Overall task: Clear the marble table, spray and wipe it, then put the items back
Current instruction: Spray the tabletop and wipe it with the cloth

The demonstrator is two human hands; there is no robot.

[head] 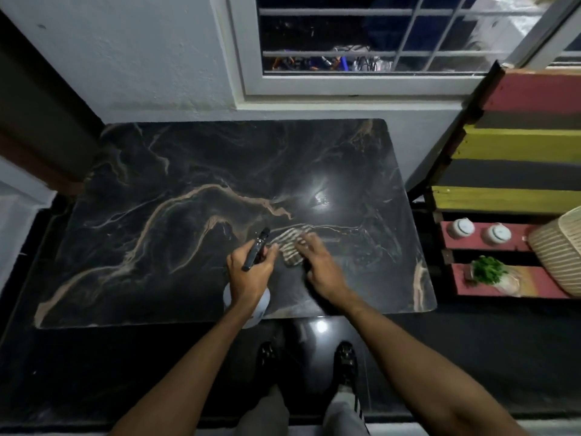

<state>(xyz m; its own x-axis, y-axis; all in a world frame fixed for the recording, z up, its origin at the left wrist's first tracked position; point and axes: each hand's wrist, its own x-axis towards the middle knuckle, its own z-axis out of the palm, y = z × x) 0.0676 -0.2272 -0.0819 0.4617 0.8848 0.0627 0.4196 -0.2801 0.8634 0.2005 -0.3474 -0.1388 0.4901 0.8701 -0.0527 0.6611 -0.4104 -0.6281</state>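
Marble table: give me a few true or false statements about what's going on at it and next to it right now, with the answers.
1. The left hand grips a spray bottle. True.
2. The right hand is lifted clear of the striped cloth. False: its fingers rest on the cloth, which lies on the marble table.
3. Two small white jars stand on the marble table. False: they stand on the painted wooden shelf to the right of the table.
4. The window behind the table has a grid of bars. True.
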